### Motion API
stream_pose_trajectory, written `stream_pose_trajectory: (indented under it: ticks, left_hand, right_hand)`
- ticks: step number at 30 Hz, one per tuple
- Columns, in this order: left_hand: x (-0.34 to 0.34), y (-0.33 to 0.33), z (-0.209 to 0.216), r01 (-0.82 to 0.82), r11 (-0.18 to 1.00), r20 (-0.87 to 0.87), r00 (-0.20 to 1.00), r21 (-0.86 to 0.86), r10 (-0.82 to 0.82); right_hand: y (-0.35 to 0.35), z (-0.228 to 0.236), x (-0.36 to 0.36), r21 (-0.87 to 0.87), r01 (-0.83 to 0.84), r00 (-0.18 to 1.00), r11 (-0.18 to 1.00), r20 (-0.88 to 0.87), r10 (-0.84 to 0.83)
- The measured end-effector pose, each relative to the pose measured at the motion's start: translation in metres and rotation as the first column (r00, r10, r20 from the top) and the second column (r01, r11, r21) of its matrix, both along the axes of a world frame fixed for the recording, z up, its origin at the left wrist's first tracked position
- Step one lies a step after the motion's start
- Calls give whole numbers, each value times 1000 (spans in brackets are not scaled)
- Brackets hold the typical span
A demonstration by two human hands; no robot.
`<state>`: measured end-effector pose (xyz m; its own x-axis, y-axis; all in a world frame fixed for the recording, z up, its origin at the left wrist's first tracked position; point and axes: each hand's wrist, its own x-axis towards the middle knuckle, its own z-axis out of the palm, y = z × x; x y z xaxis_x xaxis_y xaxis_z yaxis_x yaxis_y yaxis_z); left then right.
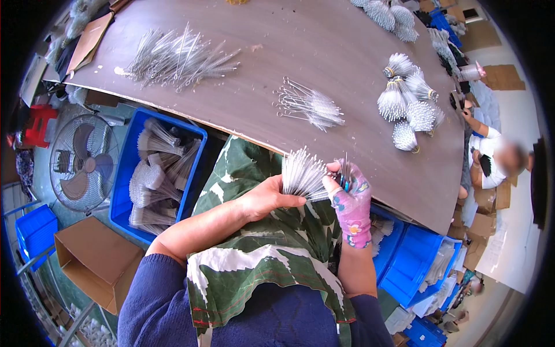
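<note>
My left hand (266, 198) is closed around the lower part of a fanned bundle of thin wire brushes (304, 173) with pale bristles, held above my lap at the table's edge. At the right side of the bundle is my right hand (354, 199), in a pink flowered fingerless glove. Its fingers are curled around a small pointed metal tool (346, 180) with dark and blue parts; its exact kind is hard to make out. A small loose pile of wire brushes (312, 104) lies on the table (254, 69) ahead of my hands.
A larger loose brush pile (179, 58) lies at the table's far left. Several banded bundles (407, 98) stand at the right. Below left are a blue crate (124, 191) of bundles, a fan (84, 163) and a cardboard box (95, 263). More blue crates (413, 260) and a co-worker (491, 156) are on the right.
</note>
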<state>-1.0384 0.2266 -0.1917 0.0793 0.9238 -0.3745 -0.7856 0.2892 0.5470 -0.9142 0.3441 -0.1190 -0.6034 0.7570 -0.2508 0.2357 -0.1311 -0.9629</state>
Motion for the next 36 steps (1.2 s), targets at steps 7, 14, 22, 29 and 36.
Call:
stream_pose_trajectory:
  ticks: [7,14,22,29,36]
  left_hand:
    - [-1,-2,-8,-42,998,-156,987,54,50]
    - [8,-2,-17,-112,993,-50,992,40,114]
    - [6,-3,-13,-160,987,-25,987,-1,160]
    - [5,-3,-12,-180,984,-35,983,-1,180]
    - [2,-2,-10,-219,975,-95,972,-41,214]
  right_hand:
    - [-4,0,1,-15,33,999,999,29,-33]
    - [-5,-5,5,49,0,999,999,-43,2]
    - [-8,-4,7,17,9,1000,1000,-27,-9]
    - [-9,-11,7,108,31,997,994,-81,-22]
    - [-3,-12,7,-48,192,973,980,-119,-197]
